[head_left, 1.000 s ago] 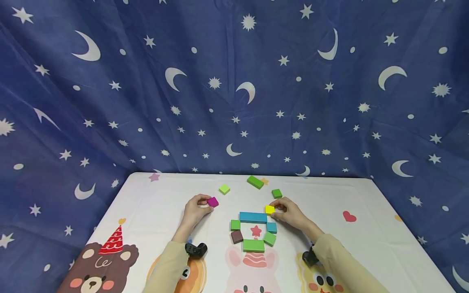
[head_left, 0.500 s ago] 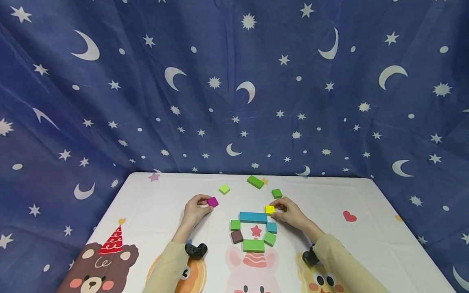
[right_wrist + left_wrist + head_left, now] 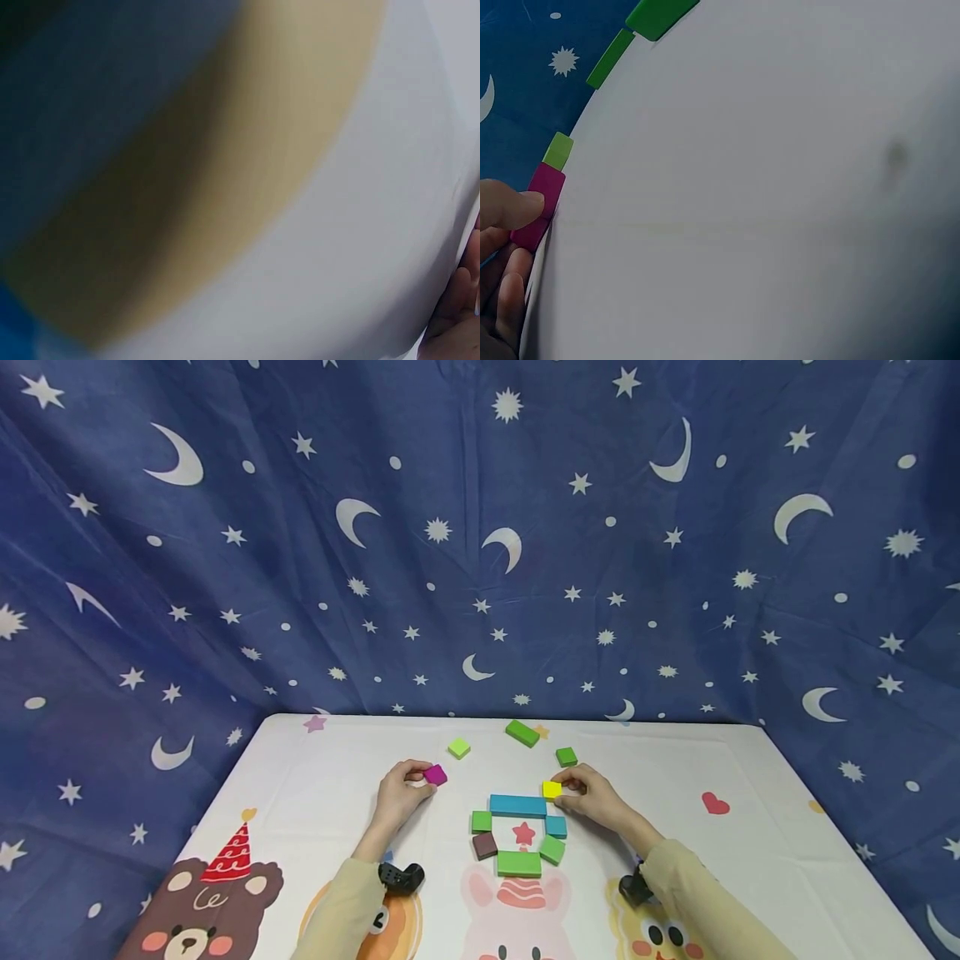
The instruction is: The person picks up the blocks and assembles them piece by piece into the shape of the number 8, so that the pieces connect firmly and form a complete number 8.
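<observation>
My left hand (image 3: 402, 792) pinches a magenta block (image 3: 436, 775) between thumb and fingers, left of a ring of blocks. In the left wrist view the thumb presses on the magenta block (image 3: 549, 189). At the ring's upper right, my right hand (image 3: 596, 795) pinches a yellow block (image 3: 552, 790) beside the end of a long blue block (image 3: 517, 806). The ring also has a small blue block (image 3: 556, 827), a green block (image 3: 552, 849), a long green block (image 3: 519, 863), a brown block (image 3: 485, 845) and another green block (image 3: 482, 822). A sleeve fills much of the right wrist view.
Farther back lie a lime block (image 3: 459, 747), a long green block (image 3: 522, 732) and a small dark green block (image 3: 566, 757). The white tablecloth (image 3: 300, 793) carries printed cartoon animals. Behind the table hangs a blue curtain (image 3: 480, 568) with moons and stars.
</observation>
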`<state>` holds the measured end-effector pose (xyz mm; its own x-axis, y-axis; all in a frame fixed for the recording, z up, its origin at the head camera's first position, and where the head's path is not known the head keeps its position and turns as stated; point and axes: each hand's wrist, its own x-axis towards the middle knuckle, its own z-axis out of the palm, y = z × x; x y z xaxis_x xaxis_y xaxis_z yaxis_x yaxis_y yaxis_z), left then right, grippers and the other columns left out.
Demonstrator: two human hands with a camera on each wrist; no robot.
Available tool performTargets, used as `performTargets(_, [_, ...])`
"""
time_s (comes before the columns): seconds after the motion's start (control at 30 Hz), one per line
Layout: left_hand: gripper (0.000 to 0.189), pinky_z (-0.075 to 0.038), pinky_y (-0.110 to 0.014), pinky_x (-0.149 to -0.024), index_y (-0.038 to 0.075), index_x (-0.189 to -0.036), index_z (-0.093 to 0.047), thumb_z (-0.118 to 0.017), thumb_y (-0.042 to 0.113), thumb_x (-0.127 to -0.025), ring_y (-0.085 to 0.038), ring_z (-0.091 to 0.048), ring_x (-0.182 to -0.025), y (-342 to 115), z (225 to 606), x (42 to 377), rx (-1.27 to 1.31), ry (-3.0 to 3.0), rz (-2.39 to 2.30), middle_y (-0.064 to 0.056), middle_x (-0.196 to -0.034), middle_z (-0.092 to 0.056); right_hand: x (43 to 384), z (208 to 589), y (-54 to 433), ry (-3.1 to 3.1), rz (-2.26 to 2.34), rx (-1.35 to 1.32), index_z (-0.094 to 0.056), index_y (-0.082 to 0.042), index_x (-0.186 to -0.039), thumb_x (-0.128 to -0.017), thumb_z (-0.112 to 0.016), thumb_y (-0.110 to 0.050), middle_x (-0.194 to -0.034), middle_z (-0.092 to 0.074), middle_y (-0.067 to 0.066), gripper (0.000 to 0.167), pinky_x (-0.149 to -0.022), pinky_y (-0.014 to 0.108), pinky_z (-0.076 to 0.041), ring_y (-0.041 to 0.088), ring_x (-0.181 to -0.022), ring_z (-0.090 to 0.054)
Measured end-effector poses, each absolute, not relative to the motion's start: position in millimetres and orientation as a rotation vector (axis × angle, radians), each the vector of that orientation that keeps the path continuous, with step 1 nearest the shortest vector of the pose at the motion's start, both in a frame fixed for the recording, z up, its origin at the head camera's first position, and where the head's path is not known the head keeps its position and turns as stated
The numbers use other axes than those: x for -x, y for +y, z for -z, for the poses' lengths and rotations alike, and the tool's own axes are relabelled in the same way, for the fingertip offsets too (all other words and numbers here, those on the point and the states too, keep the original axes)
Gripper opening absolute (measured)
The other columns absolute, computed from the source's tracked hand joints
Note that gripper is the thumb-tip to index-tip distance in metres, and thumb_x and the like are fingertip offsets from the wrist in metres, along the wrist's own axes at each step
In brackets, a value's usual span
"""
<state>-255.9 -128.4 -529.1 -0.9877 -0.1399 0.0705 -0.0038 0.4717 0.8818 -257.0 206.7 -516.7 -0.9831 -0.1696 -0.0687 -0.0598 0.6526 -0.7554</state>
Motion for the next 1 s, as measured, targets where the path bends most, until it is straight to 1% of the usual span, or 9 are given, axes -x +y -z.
performTargets(0.07, [0.034, -0.043, -0.021, -0.069, 0.006, -0.105, -0.07, -0.077, 0.004, -0.073, -0.021, -0.059, -0.09, -127.8, 529.3, 256.0, -0.115, -2.578, 1.532, -0.012, -0.097, -0.065, 257.0, 515.9, 207.2, 2.734, 1.238, 0.187, -0.069, -0.01, -0.107, -0.08, -0.074, -0.008, -0.1, -0.055, 0.005, 0.027, -0.08, 0.026, -0.041, 0.018, -0.091, -0.046])
performTargets(0.2, [0.034, -0.043, -0.023, -0.073, 0.006, -0.105, -0.071, -0.077, 0.004, -0.072, -0.021, -0.059, -0.09, -126.7, 527.4, 255.7, -0.115, -2.575, 1.549, -0.012, -0.097, -0.066, 257.3, 515.0, 207.9, 2.732, 1.241, 0.186, -0.068, -0.01, -0.107, -0.081, -0.073, -0.008, -0.1, -0.055, 0.006, 0.027, -0.08, 0.026, -0.041, 0.018, -0.091, -0.046])
performTargets(0.33, [0.034, -0.045, -0.024, -0.076, 0.005, -0.107, -0.071, -0.077, 0.004, -0.074, -0.022, -0.06, -0.092, -127.1, 525.1, 254.7, -0.097, -2.597, 1.573, -0.013, -0.099, -0.066, 257.3, 515.8, 208.4, 2.731, 1.247, 0.194, -0.068, -0.009, -0.107, -0.08, -0.073, -0.007, -0.099, -0.055, 0.006, 0.027, -0.079, 0.025, -0.041, 0.017, -0.09, -0.046])
performTargets(0.5, [0.033, -0.047, -0.021, -0.073, 0.002, -0.108, -0.07, -0.076, 0.003, -0.076, -0.024, -0.062, -0.092, -129.9, 522.7, 254.7, -0.042, -2.628, 1.554, -0.015, -0.1, -0.066, 258.0, 517.1, 208.3, 2.733, 1.249, 0.203, -0.069, -0.009, -0.107, -0.08, -0.074, -0.007, -0.098, -0.055, 0.005, 0.027, -0.078, 0.025, -0.041, 0.017, -0.089, -0.046])
performTargets(0.63, [0.033, -0.046, -0.018, -0.07, 0.001, -0.108, -0.07, -0.075, 0.002, -0.075, -0.022, -0.062, -0.091, -130.7, 521.9, 255.5, -0.028, -2.642, 1.55, -0.015, -0.099, -0.067, 257.3, 516.6, 207.5, 2.737, 1.253, 0.212, -0.069, -0.009, -0.106, -0.079, -0.074, -0.007, -0.098, -0.055, 0.005, 0.027, -0.078, 0.025, -0.041, 0.017, -0.089, -0.046])
performTargets(0.87, [0.032, -0.047, -0.018, -0.067, 0.0, -0.108, -0.07, -0.074, 0.002, -0.076, -0.016, -0.061, -0.08, -129.8, 519.1, 254.7, -0.027, -2.662, 1.526, -0.014, -0.092, -0.066, 255.4, 513.9, 205.1, 2.739, 1.25, 0.211, -0.069, -0.009, -0.107, -0.079, -0.074, -0.006, -0.099, -0.055, 0.005, 0.028, -0.08, 0.026, -0.041, 0.018, -0.09, -0.046])
performTargets(1.0, [0.031, -0.047, -0.018, -0.067, 0.001, -0.107, -0.07, -0.075, 0.002, -0.076, -0.014, -0.061, -0.078, -127.0, 517.1, 254.6, -0.008, -2.662, 1.512, -0.012, -0.092, -0.067, 256.0, 514.0, 205.4, 2.74, 1.242, 0.211, -0.069, -0.009, -0.107, -0.079, -0.074, -0.007, -0.098, -0.054, 0.005, 0.028, -0.08, 0.027, -0.041, 0.018, -0.09, -0.046])
